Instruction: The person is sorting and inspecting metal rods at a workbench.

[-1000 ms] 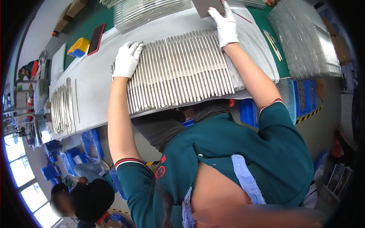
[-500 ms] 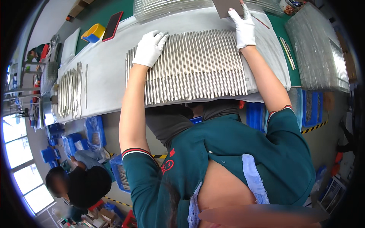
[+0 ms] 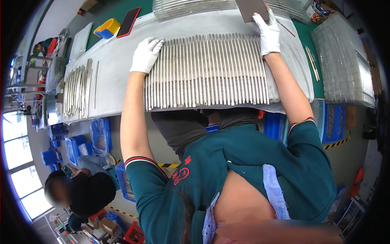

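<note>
A row of slender silver metal rods point(image 3: 207, 69) lies side by side across the white cloth point(image 3: 115, 77), their lower ends close to the table's near edge. My left hand point(image 3: 146, 55), in a white glove, is at the row's upper left end. Its bent fingers close over the leftmost rods and hide their upper parts. Beyond the row's upper right corner, my right hand point(image 3: 269, 37), also gloved, grips a flat dark grey plate point(image 3: 251, 10). The far edge of that plate runs out of view. A thin reddish stick point(image 3: 287, 29) lies just right of this hand.
Loose thin metal strips point(image 3: 78, 89) lie at left. A red-edged phone point(image 3: 129, 22) and yellow and blue tape rolls point(image 3: 107, 28) sit farther back. Stacked clear plastic trays point(image 3: 343, 59) stand at right, and others point(image 3: 191, 9) at the back. A person point(image 3: 87, 189) sits at lower left.
My left hand has moved left, from on top of the rods to the row's left end. The right hand keeps the grey plate. The whole view has shifted slightly.
</note>
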A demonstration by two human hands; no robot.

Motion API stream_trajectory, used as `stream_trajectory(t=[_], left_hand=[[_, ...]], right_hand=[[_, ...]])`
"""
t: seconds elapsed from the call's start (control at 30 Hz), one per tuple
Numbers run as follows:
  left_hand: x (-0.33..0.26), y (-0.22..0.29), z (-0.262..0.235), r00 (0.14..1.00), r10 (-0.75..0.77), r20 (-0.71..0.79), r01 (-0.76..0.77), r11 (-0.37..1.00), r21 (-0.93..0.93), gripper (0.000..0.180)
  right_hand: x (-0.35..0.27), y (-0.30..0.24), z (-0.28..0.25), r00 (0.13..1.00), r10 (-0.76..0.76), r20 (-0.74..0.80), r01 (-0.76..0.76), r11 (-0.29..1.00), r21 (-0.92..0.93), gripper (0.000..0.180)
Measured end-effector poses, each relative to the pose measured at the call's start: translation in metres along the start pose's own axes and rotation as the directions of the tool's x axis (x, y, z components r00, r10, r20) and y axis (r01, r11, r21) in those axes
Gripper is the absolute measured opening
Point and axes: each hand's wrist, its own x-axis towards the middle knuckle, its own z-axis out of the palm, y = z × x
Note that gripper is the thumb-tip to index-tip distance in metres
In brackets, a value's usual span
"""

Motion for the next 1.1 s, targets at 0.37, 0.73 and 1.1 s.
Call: stream_trajectory(t=[0.37, 0.73, 1.1], left_hand=[[-0.017, 0.011, -0.008, 0.997, -0.039, -0.062, 0.038, 0.999, -0.01, 0.032], [-0.126, 0.134, -0.043, 0.983, 0.163, 0.086, -0.165, 0.986, 0.015, 0.057], [-0.128, 0.128, -0.047, 0.979, 0.197, 0.059, -0.193, 0.978, -0.077, 0.06]], right_hand=[[-0.003, -0.004, 0.009, 0.999, -0.042, 0.007, 0.042, 0.997, -0.063, 0.056], [-0.016, -0.013, -0.002, 0.984, -0.035, 0.175, 0.072, 0.975, -0.209, 0.059], [-0.072, -0.076, 0.019, 0.804, 0.203, 0.559, 0.227, 0.764, -0.604, 0.069]])
